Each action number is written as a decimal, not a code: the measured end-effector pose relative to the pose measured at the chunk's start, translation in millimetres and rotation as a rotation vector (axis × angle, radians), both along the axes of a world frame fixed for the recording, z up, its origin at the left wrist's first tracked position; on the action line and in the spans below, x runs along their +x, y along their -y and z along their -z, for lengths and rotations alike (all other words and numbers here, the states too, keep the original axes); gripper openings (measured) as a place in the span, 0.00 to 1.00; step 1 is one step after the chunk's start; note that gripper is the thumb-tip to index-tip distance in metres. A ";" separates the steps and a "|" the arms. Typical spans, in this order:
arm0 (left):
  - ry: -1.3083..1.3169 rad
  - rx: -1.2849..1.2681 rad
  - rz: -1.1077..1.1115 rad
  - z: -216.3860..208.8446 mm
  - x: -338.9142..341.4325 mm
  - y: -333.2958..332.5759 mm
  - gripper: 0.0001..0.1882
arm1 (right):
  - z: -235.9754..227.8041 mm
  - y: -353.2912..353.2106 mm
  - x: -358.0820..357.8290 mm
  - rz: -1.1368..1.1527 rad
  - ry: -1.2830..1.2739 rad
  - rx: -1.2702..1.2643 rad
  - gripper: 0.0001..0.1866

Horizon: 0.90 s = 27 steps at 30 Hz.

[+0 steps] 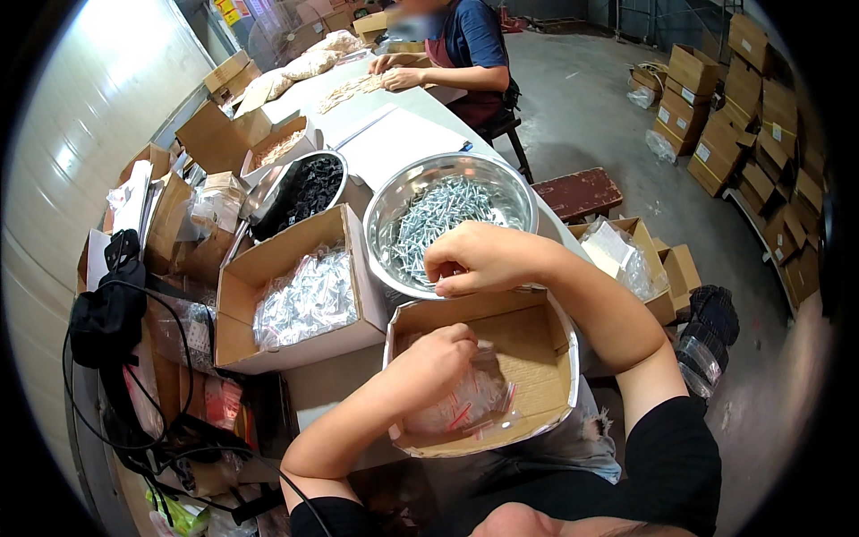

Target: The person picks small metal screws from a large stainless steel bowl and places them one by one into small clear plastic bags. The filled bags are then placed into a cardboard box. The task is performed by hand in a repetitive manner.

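Fingers curled, my right hand point(481, 255) partly hides a bowl point(514, 204), my left hand point(432, 365) plastic bags point(465, 403). I can't tell either's grip.

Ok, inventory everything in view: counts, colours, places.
Table: one, pale, centre.
Metal bowl: one, silver, beyond near carton.
Screw-like pieces: many, silver, in bowl.
Near carton: one, brown, front centre.
Small bags: several, clear and red, in near carton.
Left carton: one, brown and white, left of bowl.
Filled bags: many, clear, in left carton.
Black pieces: uncounted, black, behind left carton.
Co-worker: one, blue top, table's far end.
Bench: one, dark red, right of table.
Stacked cartons: many, brown, right side.
Clutter: uncounted, mixed, left edge.
Left hand: one, bare, over small bags.
Right hand: one, bare, at bowl.
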<state>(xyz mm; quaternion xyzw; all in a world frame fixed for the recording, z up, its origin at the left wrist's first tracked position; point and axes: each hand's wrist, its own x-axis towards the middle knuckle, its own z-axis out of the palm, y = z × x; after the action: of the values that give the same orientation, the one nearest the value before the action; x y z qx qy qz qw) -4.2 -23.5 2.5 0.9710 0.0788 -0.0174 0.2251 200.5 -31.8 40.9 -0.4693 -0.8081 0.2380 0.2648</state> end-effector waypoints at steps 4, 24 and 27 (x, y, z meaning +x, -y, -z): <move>0.233 -0.079 -0.217 -11.0 0.6 -1.5 0.07 | -5.4 2.6 1.8 -0.074 -0.119 -0.070 0.10; -0.124 0.195 0.205 -20.5 0.5 15.8 0.20 | 30.3 -21.1 42.6 0.382 0.213 -0.137 0.19; -0.112 0.184 0.267 -12.6 -4.7 14.7 0.23 | 41.7 -27.6 36.4 0.288 0.362 -0.186 0.19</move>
<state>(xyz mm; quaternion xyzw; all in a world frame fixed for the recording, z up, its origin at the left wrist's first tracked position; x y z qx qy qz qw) -8.9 -38.2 15.0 0.9868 -0.0372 -0.0942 0.1261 237.0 -4.2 -0.8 -0.6372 -0.7416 0.1832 0.1024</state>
